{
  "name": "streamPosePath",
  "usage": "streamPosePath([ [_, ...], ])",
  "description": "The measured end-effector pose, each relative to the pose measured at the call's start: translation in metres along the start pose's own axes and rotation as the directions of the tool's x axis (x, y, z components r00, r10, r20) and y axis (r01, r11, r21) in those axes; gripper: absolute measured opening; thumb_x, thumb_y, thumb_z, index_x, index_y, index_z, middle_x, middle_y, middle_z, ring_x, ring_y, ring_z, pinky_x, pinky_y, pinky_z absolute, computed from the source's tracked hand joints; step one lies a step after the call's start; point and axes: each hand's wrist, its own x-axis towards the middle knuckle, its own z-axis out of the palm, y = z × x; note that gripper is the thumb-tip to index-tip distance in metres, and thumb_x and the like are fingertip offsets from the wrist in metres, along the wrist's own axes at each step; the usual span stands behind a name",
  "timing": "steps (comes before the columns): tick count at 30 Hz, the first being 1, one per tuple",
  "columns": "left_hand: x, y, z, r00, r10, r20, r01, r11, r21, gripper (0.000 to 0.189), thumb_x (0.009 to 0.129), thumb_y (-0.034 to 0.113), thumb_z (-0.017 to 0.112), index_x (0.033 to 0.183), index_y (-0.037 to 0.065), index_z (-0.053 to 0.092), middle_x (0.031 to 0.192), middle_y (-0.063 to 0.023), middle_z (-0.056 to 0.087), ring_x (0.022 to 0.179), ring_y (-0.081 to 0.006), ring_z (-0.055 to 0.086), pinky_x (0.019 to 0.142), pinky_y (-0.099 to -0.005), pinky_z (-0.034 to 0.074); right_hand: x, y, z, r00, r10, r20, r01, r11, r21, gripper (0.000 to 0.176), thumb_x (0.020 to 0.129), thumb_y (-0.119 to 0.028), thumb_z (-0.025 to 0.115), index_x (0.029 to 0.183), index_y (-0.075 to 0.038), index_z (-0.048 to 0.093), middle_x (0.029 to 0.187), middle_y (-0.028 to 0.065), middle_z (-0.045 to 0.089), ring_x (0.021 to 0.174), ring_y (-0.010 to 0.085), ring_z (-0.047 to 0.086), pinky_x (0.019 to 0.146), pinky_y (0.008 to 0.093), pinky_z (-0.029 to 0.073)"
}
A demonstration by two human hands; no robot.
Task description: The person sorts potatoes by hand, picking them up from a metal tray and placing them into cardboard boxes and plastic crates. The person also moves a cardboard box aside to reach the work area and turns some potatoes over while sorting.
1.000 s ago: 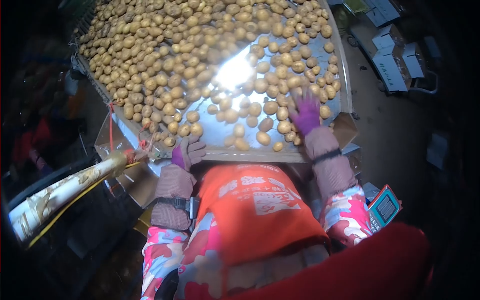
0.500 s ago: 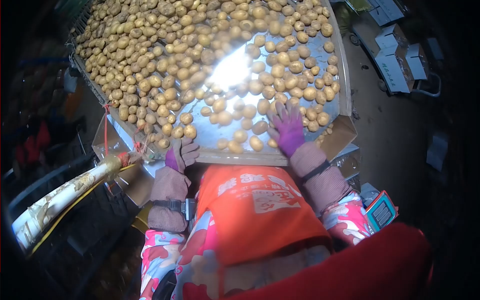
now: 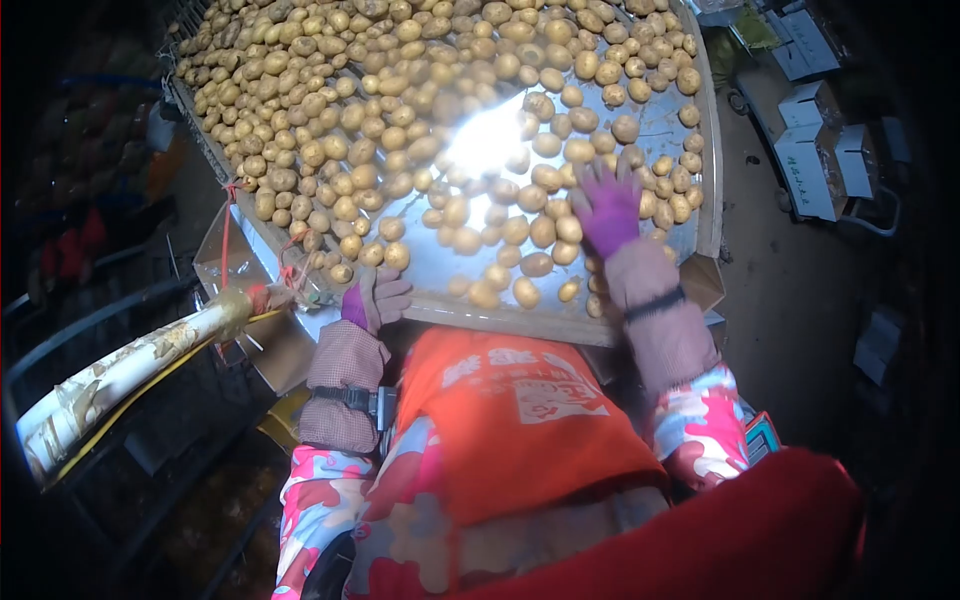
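Many potatoes cover the metal sorting table, packed thickly at the left and back, looser toward the front and right. My right hand, in a purple and grey glove, lies on the right part among them, fingers spread and palm down. Potatoes touch or sit close to its fingertips; whether any lies under the palm is hidden. At the table's front left edge, my left hand, gloved the same way, rests with its fingers stretched out to the right. It holds nothing visible, and a few potatoes lie just beyond it.
Cardboard boxes stand below the table's left corner and right corner. A taped white pole juts out at the left, near red string. White cartons sit on a cart at the right. Bright glare hides some potatoes.
My right hand has moved farther from me over the table, and nearby potatoes have shifted. My left hand stays at the front edge. The whole view has swung slightly.
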Motion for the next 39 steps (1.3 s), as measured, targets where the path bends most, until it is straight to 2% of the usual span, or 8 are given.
streamPosePath([
  [12,-0.002,-0.001,0.006,1.0,-0.001,-0.026,0.002,0.999,0.038,0.065,0.096,0.059,0.039,0.125,0.004,0.058,0.106,-0.0137,0.07,0.079,-0.0271,0.068,0.061,-0.0375,0.053,-0.083,-0.068,0.001,0.922,-0.361,-0.141,0.386,0.885,0.262,0.044,0.082,-0.027,0.064,0.121,-0.006,0.061,0.129,0.0186,0.053,0.124,0.0413,0.045,0.104,0.0563,0.032],
  [16,-0.004,-0.002,0.0,0.999,0.012,0.042,-0.013,1.0,0.023,0.066,0.096,0.06,0.038,0.125,0.004,0.058,0.107,-0.0136,0.07,0.082,-0.0276,0.068,0.067,-0.0392,0.054,-0.025,-0.066,-0.048,0.971,-0.199,0.133,0.154,0.944,0.291,0.046,0.084,-0.028,0.067,0.124,-0.008,0.06,0.141,0.0167,0.047,0.134,0.0392,0.039,0.112,0.057,0.024],
  [22,0.023,-0.015,-0.015,0.961,-0.045,0.271,0.105,0.972,-0.209,0.058,0.1,0.052,0.038,0.123,0.002,0.057,0.109,-0.0191,0.068,0.084,-0.036,0.067,0.072,-0.0442,0.055,0.06,-0.142,-0.041,0.905,-0.302,-0.298,0.364,0.914,0.181,0.05,0.08,-0.032,0.071,0.126,-0.016,0.061,0.148,0.0163,0.042,0.138,0.0425,0.033,0.114,0.0566,0.022],
  [25,0.088,-0.05,-0.046,0.474,0.165,0.865,0.443,0.804,-0.396,0.05,0.101,0.044,0.033,0.133,0.006,0.043,0.13,-0.0194,0.05,0.115,-0.0447,0.051,0.093,-0.0533,0.044,0.112,-0.195,-0.033,0.88,-0.444,-0.167,0.468,0.871,0.151,0.049,0.075,-0.038,0.074,0.12,-0.021,0.064,0.146,0.0143,0.044,0.139,0.0395,0.032,0.115,0.055,0.02],
  [27,0.1,-0.058,-0.046,0.377,0.217,0.9,0.569,0.713,-0.41,0.051,0.101,0.044,0.033,0.135,0.006,0.042,0.13,-0.0194,0.05,0.115,-0.0445,0.051,0.094,-0.053,0.043,0.126,-0.213,-0.016,0.898,-0.439,0.005,0.436,0.894,0.104,0.042,0.073,-0.04,0.074,0.111,-0.023,0.068,0.146,0.0131,0.045,0.138,0.0381,0.034,0.115,0.0539,0.02],
  [33,0.119,-0.069,-0.043,0.499,0.227,0.836,0.255,0.884,-0.393,0.05,0.102,0.042,0.034,0.135,0.006,0.042,0.13,-0.0198,0.05,0.114,-0.043,0.052,0.093,-0.0524,0.044,0.117,-0.214,-0.004,0.896,-0.433,-0.103,0.445,0.863,0.241,0.023,0.073,-0.036,0.075,0.084,-0.017,0.071,0.134,0.0097,0.057,0.131,0.0342,0.043,0.111,0.0497,0.029],
  [38,0.141,-0.077,-0.043,0.455,0.248,0.855,0.148,0.926,-0.348,0.05,0.102,0.041,0.034,0.136,0.006,0.041,0.129,-0.0201,0.05,0.114,-0.0418,0.053,0.093,-0.0519,0.045,0.075,-0.2,-0.053,0.842,-0.196,0.503,-0.446,0.272,0.853,0.022,0.086,-0.022,0.067,0.099,-0.004,0.068,0.106,0.0115,0.068,0.092,0.0229,0.066,0.078,0.0351,0.053],
  [39,0.146,-0.079,-0.046,0.47,0.25,0.847,0.121,0.932,-0.342,0.05,0.102,0.041,0.035,0.136,0.006,0.041,0.129,-0.0202,0.051,0.114,-0.0415,0.053,0.093,-0.0518,0.045,0.07,-0.195,-0.045,0.898,-0.247,0.363,-0.262,0.362,0.895,0.024,0.089,-0.023,0.065,0.102,-0.004,0.067,0.102,0.01,0.067,0.089,0.0209,0.065,0.077,0.0334,0.053],
])
